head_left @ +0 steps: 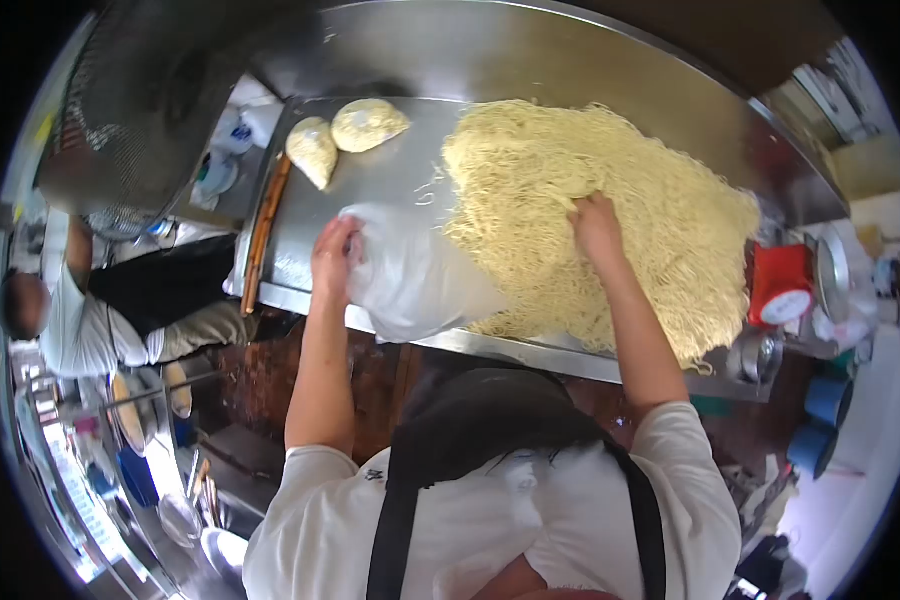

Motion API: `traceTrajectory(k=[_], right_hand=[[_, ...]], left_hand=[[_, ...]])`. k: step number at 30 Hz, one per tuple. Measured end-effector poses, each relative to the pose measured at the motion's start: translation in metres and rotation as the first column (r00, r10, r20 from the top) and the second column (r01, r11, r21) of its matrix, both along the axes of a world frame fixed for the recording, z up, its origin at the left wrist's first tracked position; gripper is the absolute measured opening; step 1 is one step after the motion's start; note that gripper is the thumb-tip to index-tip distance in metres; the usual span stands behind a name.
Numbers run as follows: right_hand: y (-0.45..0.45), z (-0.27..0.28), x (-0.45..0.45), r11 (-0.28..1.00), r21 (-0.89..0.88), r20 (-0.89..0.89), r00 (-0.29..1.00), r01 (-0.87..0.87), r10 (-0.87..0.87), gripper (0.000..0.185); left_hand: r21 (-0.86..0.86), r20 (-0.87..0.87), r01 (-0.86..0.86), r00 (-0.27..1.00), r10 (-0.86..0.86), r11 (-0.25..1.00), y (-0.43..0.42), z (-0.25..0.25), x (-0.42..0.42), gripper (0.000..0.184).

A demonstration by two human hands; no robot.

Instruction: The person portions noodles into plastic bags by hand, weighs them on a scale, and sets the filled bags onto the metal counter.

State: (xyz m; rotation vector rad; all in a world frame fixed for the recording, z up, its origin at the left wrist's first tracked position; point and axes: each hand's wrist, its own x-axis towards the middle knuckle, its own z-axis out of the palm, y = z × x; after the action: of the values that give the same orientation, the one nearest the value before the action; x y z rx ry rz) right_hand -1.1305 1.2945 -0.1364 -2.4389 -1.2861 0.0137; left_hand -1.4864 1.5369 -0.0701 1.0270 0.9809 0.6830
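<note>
A broad heap of pale yellow noodles (670, 230) covers the right part of the metal worktop (410, 180). My right hand (597, 230) reaches into the middle of the heap, its fingers closed around some noodles. On the left, my left hand (334, 255) grips the edge of a clear plastic bag (415, 275). The bag spreads from that hand to the heap's near-left edge and hangs slightly over the counter's front. Two filled, closed bags of noodles (368, 125) lie at the back left of the worktop.
Wooden rods (266, 225) lie along the worktop's left edge. A red weighing scale (780, 285) stands right of the noodles, with a metal bowl (757, 355) nearby. A high metal backsplash (570, 50) rises behind. Another person (120, 310) in a dark apron works at left.
</note>
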Motion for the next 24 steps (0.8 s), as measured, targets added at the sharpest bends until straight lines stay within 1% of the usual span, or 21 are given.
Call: traceTrajectory(k=[1, 2, 3, 4, 6, 7, 8, 10, 11, 13, 16, 17, 18, 19, 20, 22, 23, 24], right_hand=[[-0.001, 0.014, -0.004, 0.998, -0.034, -0.155, 0.986, 0.051, -0.056, 0.027], [0.001, 0.029, -0.004, 0.994, -0.07, -0.305, 0.946, 0.088, -0.105, 0.026], [0.007, 0.044, -0.006, 0.988, -0.109, -0.451, 0.88, 0.113, -0.15, 0.025], [0.017, 0.063, -0.006, 0.953, -0.282, -0.459, 0.857, 0.108, -0.233, 0.025], [0.016, 0.059, -0.01, 0.987, -0.134, -0.489, 0.861, 0.086, -0.142, 0.025], [0.015, 0.055, -0.012, 0.996, -0.06, -0.499, 0.861, 0.073, -0.093, 0.025], [0.015, 0.045, -0.016, 0.993, -0.085, -0.356, 0.928, 0.084, -0.109, 0.026], [0.019, 0.031, -0.024, 0.985, -0.125, -0.045, 0.991, 0.117, -0.123, 0.029], [0.024, 0.03, -0.023, 0.995, 0.015, 0.022, 0.994, 0.103, -0.103, 0.03], [0.028, 0.027, -0.021, 0.961, 0.272, 0.157, 0.984, 0.041, -0.086, 0.032], [0.031, 0.008, -0.006, 0.998, 0.054, -0.109, 0.994, 0.015, -0.009, 0.036], [0.033, 0.031, -0.008, 0.996, 0.043, -0.278, 0.959, 0.077, -0.062, 0.037], [0.038, 0.058, -0.006, 0.991, 0.024, -0.436, 0.893, 0.133, -0.109, 0.039], [0.038, 0.068, -0.008, 0.985, 0.082, -0.474, 0.875, 0.152, -0.096, 0.04], [0.038, 0.078, -0.01, 0.975, 0.139, -0.51, 0.857, 0.172, -0.079, 0.041], [0.03, 0.077, -0.019, 0.907, 0.408, -0.328, 0.944, 0.104, 0.039, 0.041], [0.023, 0.059, -0.018, 0.956, 0.284, -0.212, 0.977, 0.076, -0.015, 0.04], [0.015, 0.027, -0.013, 0.986, 0.154, -0.085, 0.995, 0.061, -0.048, 0.039]], left_hand=[[0.025, 0.041, -0.042, 0.998, 0.04, 0.999, -0.008, 0.006, 0.005, 0.019], [0.024, 0.063, -0.011, 0.998, 0.01, 1.0, -0.007, 0.002, 0.004, 0.023], [0.022, 0.081, 0.013, 0.997, -0.015, 1.0, -0.005, -0.002, 0.0, 0.027], [0.012, 0.056, 0.013, 0.998, -0.013, 1.0, -0.006, -0.001, -0.001, 0.029], [-0.003, 0.009, 0.01, 1.0, -0.01, 1.0, -0.006, 0.003, 0.0, 0.035], [0.029, 0.131, 0.081, 0.988, -0.084, 0.996, -0.007, 0.0, -0.002, 0.037], [0.068, 0.248, 0.145, 0.956, -0.158, 0.987, -0.011, -0.001, -0.003, 0.04], [0.011, 0.205, 0.115, 0.972, -0.115, 0.993, -0.015, 0.007, 0.001, 0.039], [-0.017, 0.184, 0.098, 0.979, -0.093, 0.995, -0.018, 0.013, 0.004, 0.038], [-0.117, -0.021, -0.029, 0.999, 0.027, 0.993, -0.016, 0.016, 0.012, 0.036], [0.158, -0.015, 0.088, 0.996, -0.086, 0.984, -0.006, 0.003, 0.014, 0.031], [0.201, -0.098, 0.121, 0.99, -0.103, 0.972, -0.009, 0.011, 0.016, 0.03], [0.244, -0.179, 0.154, 0.977, -0.112, 0.958, -0.013, 0.02, 0.02, 0.028], [0.277, -0.261, 0.192, 0.958, -0.118, 0.941, -0.017, 0.027, 0.023, 0.028], [0.265, -0.27, 0.202, 0.954, -0.128, 0.943, -0.017, 0.029, 0.025, 0.026], [0.23, -0.289, 0.222, 0.945, -0.151, 0.948, -0.022, 0.029, 0.026, 0.023], [0.236, -0.274, 0.216, 0.95, -0.149, 0.947, -0.025, 0.027, 0.029, 0.021], [0.245, -0.259, 0.207, 0.955, -0.141, 0.947, -0.028, 0.025, 0.032, 0.018]])
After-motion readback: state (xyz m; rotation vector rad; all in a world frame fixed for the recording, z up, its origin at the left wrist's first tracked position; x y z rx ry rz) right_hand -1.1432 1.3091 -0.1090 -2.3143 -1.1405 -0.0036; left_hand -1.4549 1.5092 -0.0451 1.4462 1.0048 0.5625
